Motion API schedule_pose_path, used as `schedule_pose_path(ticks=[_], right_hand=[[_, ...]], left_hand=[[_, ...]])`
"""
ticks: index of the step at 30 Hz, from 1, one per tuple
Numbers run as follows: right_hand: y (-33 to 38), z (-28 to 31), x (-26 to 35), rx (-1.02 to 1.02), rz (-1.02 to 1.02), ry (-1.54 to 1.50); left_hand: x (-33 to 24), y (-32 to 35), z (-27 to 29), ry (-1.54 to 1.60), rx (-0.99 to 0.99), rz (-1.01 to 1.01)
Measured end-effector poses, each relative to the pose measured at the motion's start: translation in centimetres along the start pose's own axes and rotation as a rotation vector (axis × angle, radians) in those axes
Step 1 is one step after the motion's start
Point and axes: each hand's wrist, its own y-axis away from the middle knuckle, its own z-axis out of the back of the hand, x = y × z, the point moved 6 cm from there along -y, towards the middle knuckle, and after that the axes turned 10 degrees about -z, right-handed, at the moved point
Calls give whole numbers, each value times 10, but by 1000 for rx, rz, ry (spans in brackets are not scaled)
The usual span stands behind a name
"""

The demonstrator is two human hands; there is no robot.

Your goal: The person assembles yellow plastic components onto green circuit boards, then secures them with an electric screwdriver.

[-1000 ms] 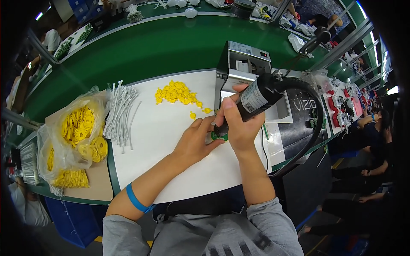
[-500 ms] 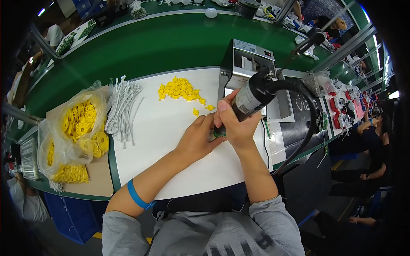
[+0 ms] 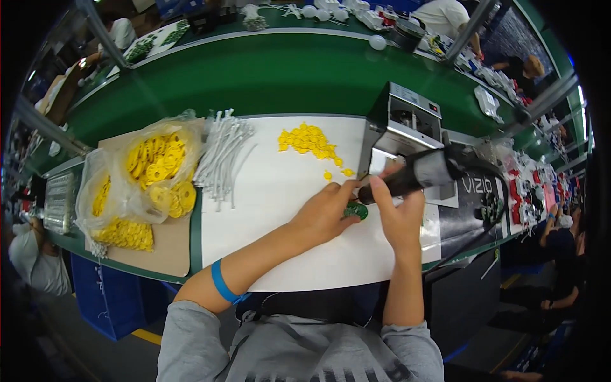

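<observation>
There was one view. The camera sat on the person's head and looked straight down, close over the white work mat [image 3: 286,210]. Farther up lay the green belt [image 3: 280,70]. The edges bent round like a bowl.

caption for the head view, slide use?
Left hand steadies a small green part while right hand holds a black power tool.

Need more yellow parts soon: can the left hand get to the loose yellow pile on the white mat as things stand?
Probably yes. The left hand rests on the small green part, and the yellow pile lies just beyond it on bare white mat; nothing stands between them.
</observation>
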Motion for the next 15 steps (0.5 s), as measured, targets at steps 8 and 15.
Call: schedule_pose_path(ticks=[8, 15], right_hand=[[31, -34, 24, 476, -287, 896], [54, -224, 34, 844, 286, 456]], left_hand=[[-9, 33, 135, -260, -134, 86], [47, 66, 207, 479, -799, 224]])
